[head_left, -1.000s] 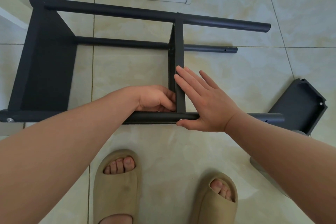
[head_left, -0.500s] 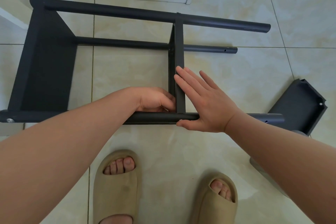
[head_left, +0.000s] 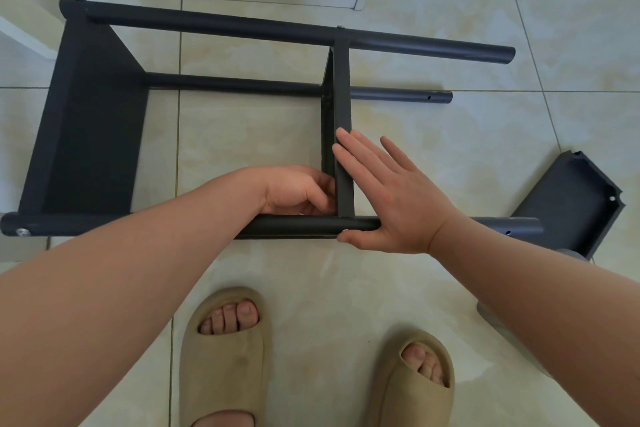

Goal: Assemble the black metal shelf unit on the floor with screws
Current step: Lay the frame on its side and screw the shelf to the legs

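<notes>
The black shelf frame (head_left: 97, 135) lies on its side on the tiled floor (head_left: 450, 149). The right hand (head_left: 391, 198) presses flat, fingers straight, against its middle shelf panel (head_left: 341, 97). The left hand (head_left: 298, 189) curls into the corner where that panel meets the near pole (head_left: 304, 225); what it grasps, if anything, is hidden.

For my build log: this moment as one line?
right hand: flat against black metal middle shelf panel, thumb on black round pole | left hand: curled at their joint | spare black panel: floor
</notes>
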`<state>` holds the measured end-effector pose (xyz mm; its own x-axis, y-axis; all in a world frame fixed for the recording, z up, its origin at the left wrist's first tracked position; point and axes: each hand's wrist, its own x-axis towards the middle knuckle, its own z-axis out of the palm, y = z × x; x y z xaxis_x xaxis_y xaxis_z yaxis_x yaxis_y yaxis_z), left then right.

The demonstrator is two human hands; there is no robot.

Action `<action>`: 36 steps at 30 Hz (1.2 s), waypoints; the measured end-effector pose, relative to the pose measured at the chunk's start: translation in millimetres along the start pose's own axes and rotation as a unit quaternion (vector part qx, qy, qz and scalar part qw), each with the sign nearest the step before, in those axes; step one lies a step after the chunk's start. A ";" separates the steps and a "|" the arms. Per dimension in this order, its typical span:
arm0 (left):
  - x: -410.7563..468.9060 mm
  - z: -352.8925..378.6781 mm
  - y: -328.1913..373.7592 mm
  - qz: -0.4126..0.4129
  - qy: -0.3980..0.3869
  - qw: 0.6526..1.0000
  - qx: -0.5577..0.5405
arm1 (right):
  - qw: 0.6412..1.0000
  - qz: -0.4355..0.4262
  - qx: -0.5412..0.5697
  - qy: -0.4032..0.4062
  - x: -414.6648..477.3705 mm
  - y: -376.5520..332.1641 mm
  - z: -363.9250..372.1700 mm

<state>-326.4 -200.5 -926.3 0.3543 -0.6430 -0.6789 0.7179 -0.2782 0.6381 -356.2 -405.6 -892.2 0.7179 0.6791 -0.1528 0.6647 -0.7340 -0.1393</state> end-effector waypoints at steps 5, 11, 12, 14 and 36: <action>0.4 -0.2 -0.4 -0.016 0.009 0.999 0.045 | 1.000 0.000 -0.002 -0.002 0.0 -0.2 0.4; 1.2 -2.5 -3.1 -0.016 0.008 0.999 0.044 | 1.000 0.000 -0.001 0.007 0.0 0.4 0.3; 2.7 -3.4 -4.0 -0.011 0.007 0.999 0.040 | 1.000 0.000 0.000 0.008 -0.1 0.3 0.3; 3.4 -3.3 -4.0 -0.007 0.003 1.000 0.020 | 1.000 -0.001 0.002 0.008 -0.1 0.0 0.5; 3.2 -1.4 -5.2 -0.004 0.012 1.000 0.015 | 1.000 -0.001 0.005 0.010 -0.1 0.2 0.6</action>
<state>-328.2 -200.1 -932.3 0.3634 -0.6238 -0.6920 0.7030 -0.3038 0.6430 -356.3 -405.9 -892.8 0.7208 0.6801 -0.1339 0.6638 -0.7329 -0.1489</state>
